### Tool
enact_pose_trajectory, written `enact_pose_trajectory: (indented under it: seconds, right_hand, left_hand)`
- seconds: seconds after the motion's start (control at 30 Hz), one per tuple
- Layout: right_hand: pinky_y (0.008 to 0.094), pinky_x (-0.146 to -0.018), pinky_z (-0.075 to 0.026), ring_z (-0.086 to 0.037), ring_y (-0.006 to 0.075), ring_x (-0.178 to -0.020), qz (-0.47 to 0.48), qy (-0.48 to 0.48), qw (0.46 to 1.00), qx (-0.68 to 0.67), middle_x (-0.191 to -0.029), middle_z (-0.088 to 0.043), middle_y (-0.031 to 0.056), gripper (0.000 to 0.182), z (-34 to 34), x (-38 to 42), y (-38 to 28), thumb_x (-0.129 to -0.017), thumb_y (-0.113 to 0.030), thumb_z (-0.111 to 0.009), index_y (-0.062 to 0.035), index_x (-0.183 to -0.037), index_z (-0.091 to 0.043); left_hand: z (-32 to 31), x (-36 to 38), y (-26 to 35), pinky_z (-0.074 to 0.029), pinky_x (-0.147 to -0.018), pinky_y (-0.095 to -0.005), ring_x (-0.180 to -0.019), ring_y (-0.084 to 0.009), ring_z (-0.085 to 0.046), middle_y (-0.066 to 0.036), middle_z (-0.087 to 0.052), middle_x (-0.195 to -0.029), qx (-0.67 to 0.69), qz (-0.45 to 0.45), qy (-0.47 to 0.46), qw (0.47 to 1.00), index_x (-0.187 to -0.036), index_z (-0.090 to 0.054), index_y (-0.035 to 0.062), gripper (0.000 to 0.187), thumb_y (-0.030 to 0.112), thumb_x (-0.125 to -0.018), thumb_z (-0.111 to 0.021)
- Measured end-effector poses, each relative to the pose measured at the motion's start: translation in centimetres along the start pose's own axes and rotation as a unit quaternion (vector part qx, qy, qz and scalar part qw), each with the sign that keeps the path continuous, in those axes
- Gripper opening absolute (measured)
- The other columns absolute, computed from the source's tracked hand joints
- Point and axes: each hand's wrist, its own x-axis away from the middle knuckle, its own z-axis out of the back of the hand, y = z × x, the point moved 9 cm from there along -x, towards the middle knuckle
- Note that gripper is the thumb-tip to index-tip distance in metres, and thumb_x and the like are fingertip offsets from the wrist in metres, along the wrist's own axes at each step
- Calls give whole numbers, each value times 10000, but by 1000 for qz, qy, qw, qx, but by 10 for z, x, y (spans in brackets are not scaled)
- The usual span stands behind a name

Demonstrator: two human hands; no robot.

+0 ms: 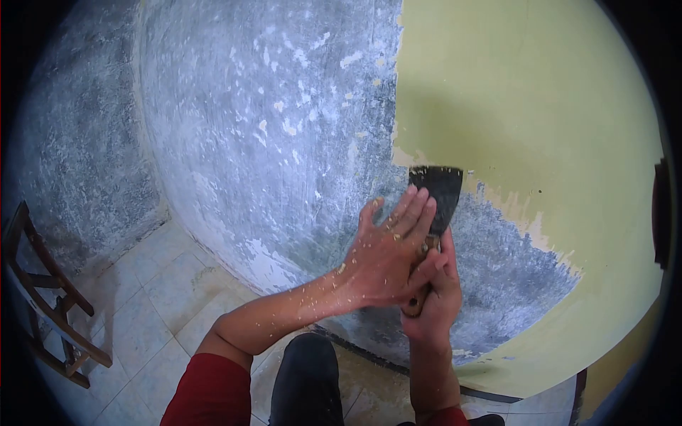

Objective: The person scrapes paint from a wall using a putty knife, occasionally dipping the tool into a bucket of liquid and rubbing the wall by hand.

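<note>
A paint scraper (443, 202) with a wide dark blade and a wooden handle is held blade-up against the wall. Its top edge meets the lower border of the yellow-green paint (526, 92). My right hand (439, 302) is wrapped round the handle from behind and below. Across the front, my left hand (391, 255) lays its straight fingers on the blade, its thumb over the handle. Pale paint flakes cling to the blade edge, my left hand and forearm. Bare grey-blue wall (284, 163) with scattered pale specks spreads to the left and below the blade.
A wooden chair or stool frame (53, 298) stands at the far left. Pale floor tiles (153, 305) run along the wall's foot. My dark-trousered knee (305, 376) is close to the wall. A dark brown object (661, 213) sits at the right edge.
</note>
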Motion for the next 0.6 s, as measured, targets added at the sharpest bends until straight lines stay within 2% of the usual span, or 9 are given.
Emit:
enact_pose_trajectory:
  seconds: [0.03,0.07,0.13,0.17,0.23,0.33,0.4,0.47,0.6]
  right_hand:
    - [221,-458,-467,-607,82,-759,-7,-58,998,17,-1087,-624,73,565,-7,-1,1,-1018,-157,-467,-130,-1547,-269]
    - [221,-458,-467,-607,82,-759,-10,-56,998,17,-1087,-624,73,565,-7,2,1,-1018,-157,-467,-130,-1547,-269]
    - [222,-433,-449,-580,66,-657,-25,29,999,37,-1017,-628,56,570,3,12,1,-1025,-176,-471,-164,-1553,-257]
    - [222,-433,-449,-580,66,-657,-28,29,999,36,-1017,-628,56,570,8,11,4,-1025,-176,-471,-164,-1553,-257]
    - [226,-421,-438,-562,70,-612,-27,-50,998,21,-976,-618,53,584,5,6,4,-1024,-189,-483,-163,-1557,-244]
    - [217,-408,-413,-557,83,-593,-32,-44,998,32,-977,-626,63,581,0,11,0,-1022,-203,-403,-114,-1561,-206]
    - [215,-410,-413,-552,80,-594,-33,-37,998,42,-975,-623,61,576,6,15,1,-1024,-210,-404,-116,-1560,-213]
    - [213,-412,-413,-548,76,-594,-27,-40,998,49,-972,-621,59,572,4,10,4,-1026,-217,-405,-118,-1558,-221]
    - [206,-420,-412,-525,63,-583,-10,-36,997,62,-966,-617,51,564,-5,10,0,-1036,-237,-414,-118,-1556,-230]
  left_hand:
    - [5,-3,-3,-173,-1109,-567,-1457,-363,-310,-279,-369,-1511,-19,1,2,1000,-1461,-344,-92,769,486,-968,-467]
    - [9,-3,-3,-163,-1114,-567,-1463,-361,-297,-270,-353,-1525,6,2,-10,1000,-1473,-325,-85,778,491,-968,-463]
    - [4,4,0,-161,-1117,-567,-1466,-361,-291,-271,-343,-1530,16,-7,-35,999,-1479,-314,-83,778,488,-970,-460]
    - [-1,8,3,-158,-1119,-566,-1469,-360,-286,-271,-333,-1536,28,-14,-58,998,-1484,-304,-80,777,485,-973,-457]
    - [1,2,1,-171,-1121,-572,-1462,-371,-293,-284,-353,-1518,25,-17,-46,998,-1465,-328,-97,792,515,-975,-437]
    - [2,-1,3,-187,-1127,-569,-1457,-385,-291,-299,-366,-1504,27,-15,-39,999,-1451,-342,-116,820,547,-974,-421]
    - [-3,4,5,-191,-1130,-561,-1459,-389,-283,-301,-358,-1507,28,-9,-45,999,-1455,-333,-117,827,548,-971,-424]
    - [-10,4,1,-175,-1131,-522,-1482,-377,-243,-283,-293,-1551,45,-7,-55,997,-1507,-250,-81,853,536,-961,-469]
    - [6,-4,-3,-208,-1123,-490,-1487,-376,-230,-298,-277,-1552,45,-2,-58,997,-1505,-248,-89,850,528,-964,-468]
